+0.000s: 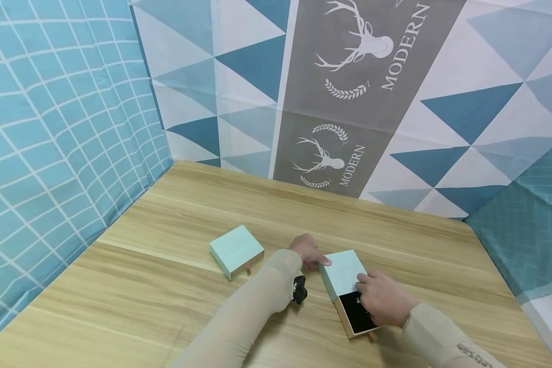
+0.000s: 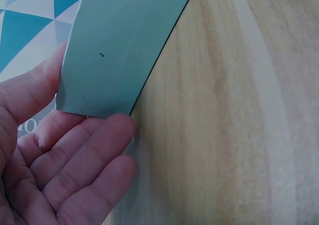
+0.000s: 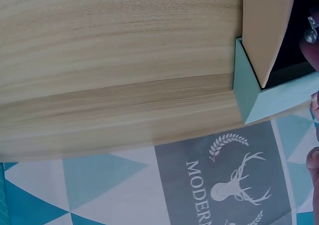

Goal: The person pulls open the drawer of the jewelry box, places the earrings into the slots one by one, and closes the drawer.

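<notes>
A mint-green gift box [image 1: 342,273] stands on the table with its drawer [image 1: 356,314] pulled part way out toward me. Black lining shows inside the drawer. My left hand [image 1: 309,250] grips the far left corner of the sleeve, thumb on top and fingers at the side [image 2: 75,160]. Over the drawer, my right hand [image 1: 384,299] is curled, its fingertips down at a small piece of jewellery [image 3: 310,34] with a pearl-like bead and a sparkling top. Part of that piece is hidden by the fingers, and it appears pinched there.
Left of my left forearm, a second mint-green box [image 1: 237,251] lies closed, a small tab at its front. The wooden table [image 1: 165,286] meets a patterned cloth wall [image 1: 239,92] at the back and a blue grid cloth [image 1: 60,117] on the left.
</notes>
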`<state>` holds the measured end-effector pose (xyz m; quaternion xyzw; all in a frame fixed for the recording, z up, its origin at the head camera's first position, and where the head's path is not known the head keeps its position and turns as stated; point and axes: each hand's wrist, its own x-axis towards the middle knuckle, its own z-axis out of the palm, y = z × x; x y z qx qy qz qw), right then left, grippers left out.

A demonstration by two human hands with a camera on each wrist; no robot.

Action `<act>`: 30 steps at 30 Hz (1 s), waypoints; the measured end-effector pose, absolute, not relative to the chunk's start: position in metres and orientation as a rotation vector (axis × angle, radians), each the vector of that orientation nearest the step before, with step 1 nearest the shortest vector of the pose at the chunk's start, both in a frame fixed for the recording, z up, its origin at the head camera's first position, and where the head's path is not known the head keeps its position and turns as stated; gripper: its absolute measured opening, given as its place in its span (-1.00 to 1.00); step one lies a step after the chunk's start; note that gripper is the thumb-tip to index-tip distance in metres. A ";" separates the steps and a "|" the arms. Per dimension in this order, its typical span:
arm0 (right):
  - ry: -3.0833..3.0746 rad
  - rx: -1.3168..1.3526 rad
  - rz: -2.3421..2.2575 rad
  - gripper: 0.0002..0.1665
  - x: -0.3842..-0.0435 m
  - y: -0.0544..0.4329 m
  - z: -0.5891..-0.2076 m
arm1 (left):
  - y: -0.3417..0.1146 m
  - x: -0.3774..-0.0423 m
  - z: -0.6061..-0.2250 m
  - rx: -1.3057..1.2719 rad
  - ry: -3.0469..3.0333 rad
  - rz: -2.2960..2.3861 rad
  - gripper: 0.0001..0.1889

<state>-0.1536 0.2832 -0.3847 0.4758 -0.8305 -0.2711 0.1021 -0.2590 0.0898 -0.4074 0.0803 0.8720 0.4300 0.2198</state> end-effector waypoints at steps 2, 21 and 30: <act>-2.447 1.413 -0.801 -0.71 -0.154 0.282 -0.385 | 0.090 -0.259 -0.408 0.216 2.404 1.198 -0.62; -2.398 1.453 -0.859 -0.62 -0.153 0.278 -0.384 | 0.090 -0.259 -0.409 0.213 2.387 1.212 -0.64; -2.383 1.463 -0.849 -0.61 -0.155 0.275 -0.386 | 0.089 -0.259 -0.407 0.211 2.402 1.199 -0.68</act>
